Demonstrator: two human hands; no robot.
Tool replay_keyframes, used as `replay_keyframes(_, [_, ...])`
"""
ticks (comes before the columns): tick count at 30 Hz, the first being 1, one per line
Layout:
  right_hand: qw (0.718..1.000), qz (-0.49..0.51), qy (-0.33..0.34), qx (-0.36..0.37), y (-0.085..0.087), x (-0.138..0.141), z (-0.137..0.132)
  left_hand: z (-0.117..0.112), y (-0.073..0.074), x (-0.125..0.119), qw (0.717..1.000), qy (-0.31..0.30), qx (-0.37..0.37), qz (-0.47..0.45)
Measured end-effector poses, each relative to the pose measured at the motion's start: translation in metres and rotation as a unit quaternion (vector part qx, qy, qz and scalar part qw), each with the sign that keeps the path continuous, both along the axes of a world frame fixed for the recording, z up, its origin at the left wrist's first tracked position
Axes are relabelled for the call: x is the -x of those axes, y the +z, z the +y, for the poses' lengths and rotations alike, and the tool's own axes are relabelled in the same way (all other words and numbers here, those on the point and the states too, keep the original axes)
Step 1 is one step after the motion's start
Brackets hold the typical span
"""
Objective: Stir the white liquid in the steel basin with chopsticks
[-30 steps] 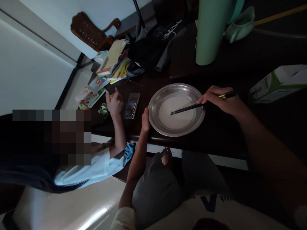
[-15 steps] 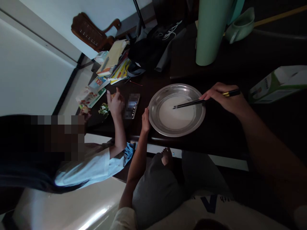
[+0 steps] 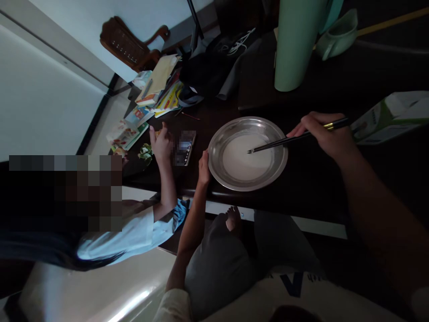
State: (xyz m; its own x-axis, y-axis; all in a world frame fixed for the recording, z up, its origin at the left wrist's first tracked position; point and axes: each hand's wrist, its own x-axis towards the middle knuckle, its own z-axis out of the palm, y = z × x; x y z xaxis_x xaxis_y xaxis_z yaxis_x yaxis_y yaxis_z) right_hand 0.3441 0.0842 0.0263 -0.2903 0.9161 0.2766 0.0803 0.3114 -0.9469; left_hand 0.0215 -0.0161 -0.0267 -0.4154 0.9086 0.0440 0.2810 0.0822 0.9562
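A shiny metal bowl (image 3: 248,185) rests on the dark table, holding a pale, milky mixture (image 3: 239,162). My left hand (image 3: 203,167) grips the bowl's left side, its thumb near the rim and the other fingers partly hidden. In my right hand (image 3: 326,134) is a pair of black chopsticks (image 3: 279,142) with gold bands near the top. They slant down to the left across the bowl's right rim, and their tips meet the surface of the mixture close to the middle.
Behind the bowl stands a tall green cylinder (image 3: 295,49), with a small green pitcher (image 3: 337,36) beside it. A carton (image 3: 392,118) is at the right. Left of the bowl lie a phone (image 3: 187,147) and another person's hand (image 3: 163,143); books (image 3: 161,85) are piled farther back.
My right hand has moved slightly right, and the chopstick tips have shifted right in the mixture. My left hand and the bowl stay in place.
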Motion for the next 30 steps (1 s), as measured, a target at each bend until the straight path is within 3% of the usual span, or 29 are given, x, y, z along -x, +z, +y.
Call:
replay_keyframes(6, [0.998, -0.021, 0.060, 0.006, -0.0015, 0.0042, -0.0029, 0.0001, 0.0000, -0.0002, 1.000, 0.001, 0.002, 0.003])
replay_keyframes(9, [0.998, -0.043, 0.037, -0.010, -0.0028, 0.0039, -0.0017, 0.0008, -0.0020, 0.0003, 1.000, 0.005, 0.000, 0.001])
replay_keyframes(13, [1.000, 0.010, -0.005, 0.012, -0.0012, -0.0016, 0.0013, 0.0016, -0.0037, 0.0007, 1.000, 0.000, -0.003, -0.002])
replay_keyframes(19, [0.997, -0.036, 0.068, 0.003, -0.0032, 0.0031, -0.0009, 0.0022, -0.0033, -0.0011, 1.000, -0.002, 0.000, 0.001])
replay_keyframes(25, [1.000, 0.010, -0.008, 0.006, -0.0062, -0.0035, 0.0062, 0.0052, -0.0040, -0.0026, 1.000, -0.002, 0.000, -0.005])
replay_keyframes(30, [0.998, -0.006, 0.054, 0.021, -0.0063, -0.0008, 0.0044, 0.0068, -0.0050, -0.0036, 1.000, -0.002, 0.008, -0.015])
